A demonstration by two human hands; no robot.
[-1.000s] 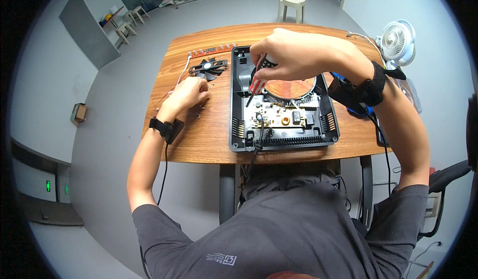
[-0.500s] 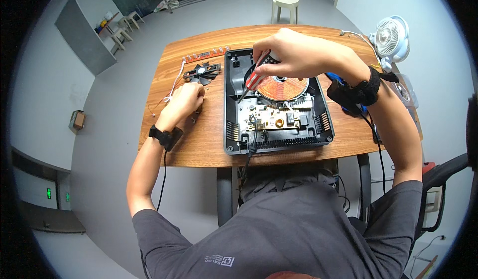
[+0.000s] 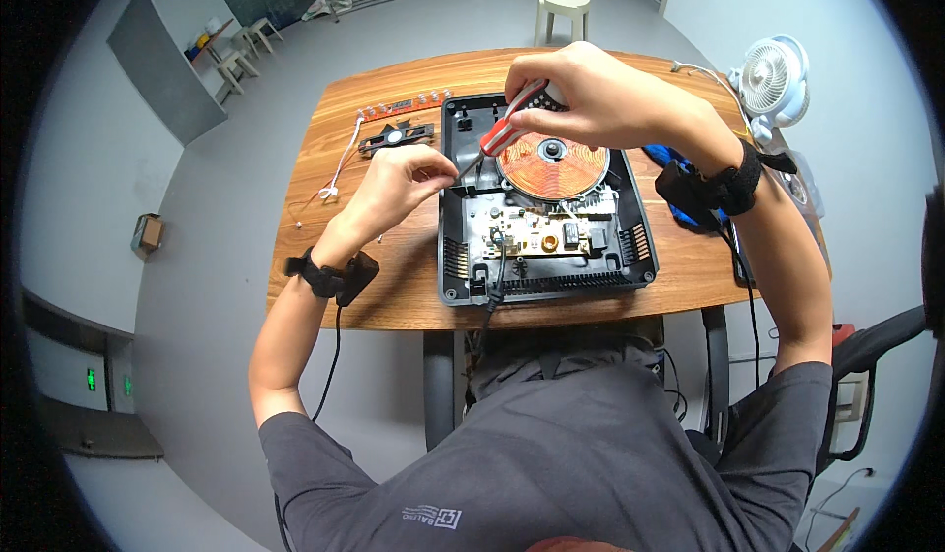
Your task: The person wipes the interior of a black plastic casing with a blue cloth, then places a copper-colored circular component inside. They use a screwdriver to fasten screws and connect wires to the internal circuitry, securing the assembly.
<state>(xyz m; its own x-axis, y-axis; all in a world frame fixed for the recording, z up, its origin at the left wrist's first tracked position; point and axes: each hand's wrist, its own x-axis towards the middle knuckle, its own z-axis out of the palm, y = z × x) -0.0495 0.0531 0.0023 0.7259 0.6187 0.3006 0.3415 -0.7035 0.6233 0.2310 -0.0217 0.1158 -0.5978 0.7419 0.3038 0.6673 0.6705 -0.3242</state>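
So the step in hand looks like fine work at the business end of the driver: the right hand has its fingers wrapped round a red, white and black-handled screwdriver with a thin metal shaft, slanting down to the left, and the left hand is right at its tip, thumb and fingers drawn in close. Can't tell if they're pinching the shaft or some tiny part, it's too small to see. I'd say the next move calls for a steady right wrist and the tip kept lined up. They're over the left wall of an open, squarish black plastic housing, which lies flat on the brown wood-grain table. Inside, a round flat copper-coloured coil with a dark hub sits toward the back, partly under the right hand, and a pale circuit board loaded with components sits in front. A black bladed fan lies outside, left of the housing.
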